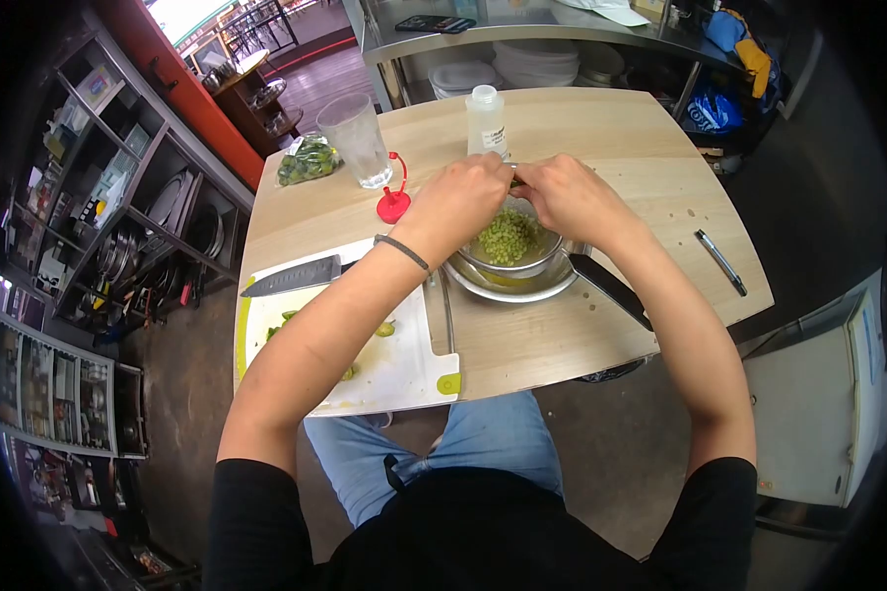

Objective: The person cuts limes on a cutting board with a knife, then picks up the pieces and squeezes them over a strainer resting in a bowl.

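Seen from above, a person's left hand (458, 200) and right hand (567, 194) meet over a metal bowl (511, 266) of chopped green bits (508, 236) on a wooden table (621, 138). Fingers of both hands pinch something small between them; what it is cannot be told. Pieces could fall outside the bowl. A forearm could nudge the knife (291, 278) on the cutting board (404, 369).

A knife (291, 278), plastic cup (357, 140) and perhaps a pen (720, 261).
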Motion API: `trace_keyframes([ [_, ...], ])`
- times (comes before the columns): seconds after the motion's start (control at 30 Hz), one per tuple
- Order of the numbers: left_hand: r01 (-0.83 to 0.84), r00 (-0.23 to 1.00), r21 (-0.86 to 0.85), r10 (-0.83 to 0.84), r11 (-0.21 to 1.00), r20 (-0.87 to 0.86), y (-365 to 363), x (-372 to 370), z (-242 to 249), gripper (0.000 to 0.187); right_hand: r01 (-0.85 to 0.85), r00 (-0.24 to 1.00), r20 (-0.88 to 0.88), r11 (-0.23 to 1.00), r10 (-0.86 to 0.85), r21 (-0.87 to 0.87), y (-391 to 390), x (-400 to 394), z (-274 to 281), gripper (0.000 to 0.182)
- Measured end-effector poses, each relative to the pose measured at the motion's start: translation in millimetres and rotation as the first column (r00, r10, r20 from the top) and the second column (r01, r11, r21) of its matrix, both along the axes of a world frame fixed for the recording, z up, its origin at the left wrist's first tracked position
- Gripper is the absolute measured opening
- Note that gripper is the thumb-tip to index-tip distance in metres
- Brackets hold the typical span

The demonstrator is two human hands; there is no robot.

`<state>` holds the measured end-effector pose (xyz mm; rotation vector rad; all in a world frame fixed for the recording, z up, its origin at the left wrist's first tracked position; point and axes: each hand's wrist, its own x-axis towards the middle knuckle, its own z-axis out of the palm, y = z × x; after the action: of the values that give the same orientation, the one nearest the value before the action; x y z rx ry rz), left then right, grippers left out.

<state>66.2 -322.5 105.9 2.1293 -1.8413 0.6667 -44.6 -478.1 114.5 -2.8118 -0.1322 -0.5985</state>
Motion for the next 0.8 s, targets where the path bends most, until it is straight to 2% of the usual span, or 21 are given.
trace_keyframes([
  [0.33,0.096,0.994,-0.121,-0.101,0.988,-0.041,-0.9,-0.7,-7.1,0.016,0.031,0.994,0.106,0.998,-0.024,-0.062,0.5,-6.6,-3.4,0.002],
  [0.67,0.088,0.995,-0.160,-0.093,0.983,-0.027,5.1,-9.8,6.4,0.021,0.034,0.984,0.175,0.998,-0.026,-0.046,4.3,-13.6,6.1,0.004],
  [0.77,0.110,0.994,-0.199,-0.112,0.974,0.000,8.1,-9.5,11.7,0.014,0.059,0.979,0.198,0.997,-0.048,-0.050,9.6,-17.0,12.6,0.004],
  [0.8,0.111,0.993,-0.202,-0.117,0.973,-0.017,9.3,-7.6,9.5,0.013,0.040,0.975,0.219,0.999,-0.040,0.001,9.8,-15.6,7.8,0.004],
])
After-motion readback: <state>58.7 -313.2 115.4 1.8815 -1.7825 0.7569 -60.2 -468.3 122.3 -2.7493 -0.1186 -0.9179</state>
